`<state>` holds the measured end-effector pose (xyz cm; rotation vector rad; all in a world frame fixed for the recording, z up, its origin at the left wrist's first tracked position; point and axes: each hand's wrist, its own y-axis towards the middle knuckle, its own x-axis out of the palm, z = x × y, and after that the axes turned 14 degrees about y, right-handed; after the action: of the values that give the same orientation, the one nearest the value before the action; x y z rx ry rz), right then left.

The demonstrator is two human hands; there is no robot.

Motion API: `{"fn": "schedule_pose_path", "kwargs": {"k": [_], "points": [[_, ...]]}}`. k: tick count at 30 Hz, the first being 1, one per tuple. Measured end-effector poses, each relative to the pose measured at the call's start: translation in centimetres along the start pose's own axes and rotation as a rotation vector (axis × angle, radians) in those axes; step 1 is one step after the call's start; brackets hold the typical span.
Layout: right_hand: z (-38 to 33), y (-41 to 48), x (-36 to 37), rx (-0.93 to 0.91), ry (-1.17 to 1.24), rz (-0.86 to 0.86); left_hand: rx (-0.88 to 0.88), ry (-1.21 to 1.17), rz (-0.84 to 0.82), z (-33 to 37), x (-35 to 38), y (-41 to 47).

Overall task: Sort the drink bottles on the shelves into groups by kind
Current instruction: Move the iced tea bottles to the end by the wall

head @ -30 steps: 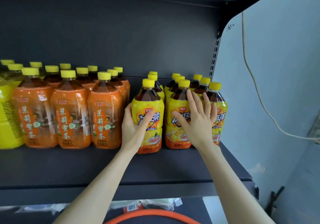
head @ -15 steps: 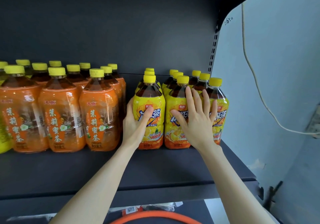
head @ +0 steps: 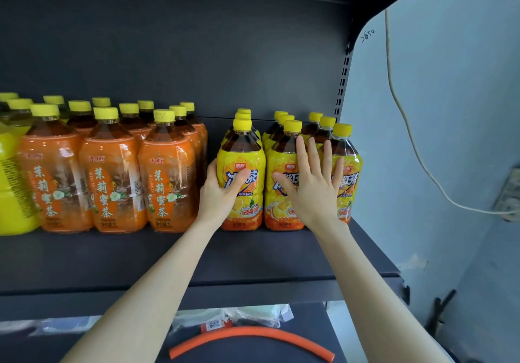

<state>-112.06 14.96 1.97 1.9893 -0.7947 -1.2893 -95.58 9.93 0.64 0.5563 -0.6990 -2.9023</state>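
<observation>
Yellow-labelled iced tea bottles stand in three rows at the right end of the dark shelf (head: 253, 253). My left hand (head: 222, 194) grips the front bottle of the left row (head: 244, 163), thumb across its label. My right hand (head: 312, 191) lies flat with straight fingers against the front bottles of the middle row (head: 281, 160) and right row (head: 347, 163). To the left stand several orange-labelled jasmine tea bottles (head: 166, 177) in rows, all with yellow caps. A narrow gap separates the two kinds.
A large yellow bottle (head: 11, 194) sits at the far left edge. The shelf's right upright (head: 344, 81) and a grey wall with a hanging cable (head: 405, 126) lie to the right. An orange hose (head: 253, 334) and plastic bags lie on the shelf below.
The view has shifted a little; the bottles sit slightly lower and further left in frame. Both hands stay on the same yellow-labelled bottles.
</observation>
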Motion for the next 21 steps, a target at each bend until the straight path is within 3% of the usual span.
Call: {"fn": "schedule_pose_path", "kwargs": {"k": [6, 15, 21], "points": [[-1.8, -0.1, -2.7, 0.086, 0.02, -0.153, 0.0, 0.183, -0.085, 1.4, -2.6, -1.8], [-11.1, -1.4, -5.4, -0.05, 0.302, -0.05, 0.216, 0.372, 0.05, 5.1, -14.0, -5.3], [-20.5, -3.6, -3.8, -0.081, 0.465, -0.044, 0.262, 0.432, 0.148, 3.2, -24.6, -7.7]]}}
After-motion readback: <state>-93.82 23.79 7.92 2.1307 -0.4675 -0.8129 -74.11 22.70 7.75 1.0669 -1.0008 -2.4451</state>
